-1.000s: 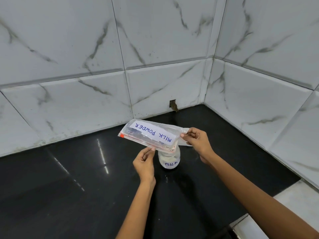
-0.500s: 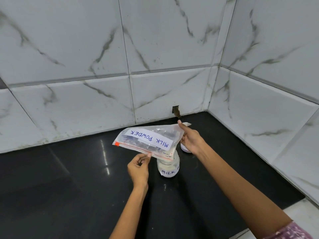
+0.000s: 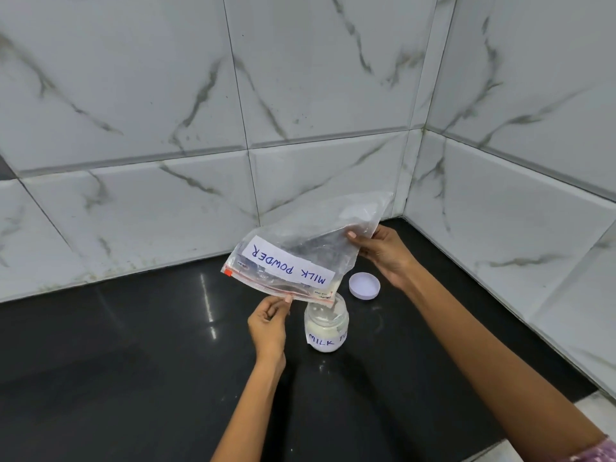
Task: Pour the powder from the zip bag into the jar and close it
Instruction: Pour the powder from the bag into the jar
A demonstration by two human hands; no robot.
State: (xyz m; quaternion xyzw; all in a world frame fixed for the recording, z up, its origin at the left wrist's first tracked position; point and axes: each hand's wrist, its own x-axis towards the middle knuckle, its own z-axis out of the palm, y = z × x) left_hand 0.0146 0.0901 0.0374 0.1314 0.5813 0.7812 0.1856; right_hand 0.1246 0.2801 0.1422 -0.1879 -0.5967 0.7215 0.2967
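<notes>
A clear zip bag (image 3: pixel 300 251) with a white label reading MILK POWDER hangs tilted above a small glass jar (image 3: pixel 326 326). The bag's red zip edge points down, with its lower corner at the jar's open mouth. White powder fills the jar's lower part, and the jar has a MILK label. My left hand (image 3: pixel 268 323) pinches the zip edge just left of the jar. My right hand (image 3: pixel 383 250) grips the bag's raised bottom end. The jar's white lid (image 3: pixel 364 285) lies flat on the counter behind the jar.
The black glossy counter (image 3: pixel 133 361) runs into a corner of white marble-look wall tiles (image 3: pixel 166 95) at the back and the right. A pale ledge (image 3: pixel 596 408) borders the counter at the lower right.
My right hand has lifted the bag's bottom end higher, so the bag tilts more steeply toward the jar. The lid is now in plain sight behind the jar. The camera view has moved closer.
</notes>
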